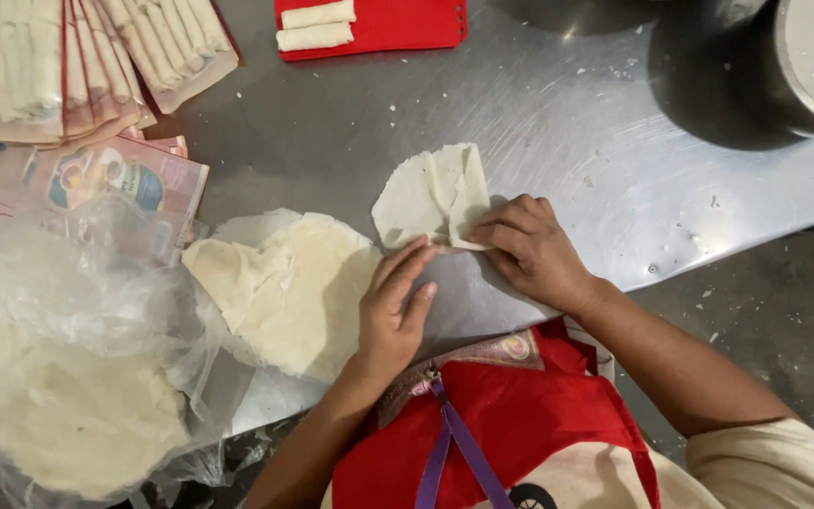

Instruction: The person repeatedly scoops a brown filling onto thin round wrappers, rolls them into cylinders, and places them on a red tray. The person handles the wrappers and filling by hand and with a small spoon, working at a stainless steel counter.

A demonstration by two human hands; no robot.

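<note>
**Wrapper being folded on steel table**

Wrappers are being kept in a plastic bag (77,377). The wrapper (426,193) is being pressed flat-fingered by the left hand (393,311), its folded edge pinched by the right hand (534,250). White liquid is being held in the pot (803,66).

red apron (520,415), purple strap (454,438), cream sleeve (765,462)

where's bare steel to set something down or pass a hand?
Widest free patch: bare table between the red board, the metal pot and the wrapper under the right hand. Also free: the strip right of that hand to the table edge. Crowded: left side, with roll trays, wrapper stack by the left hand, and plastic bag.
</note>
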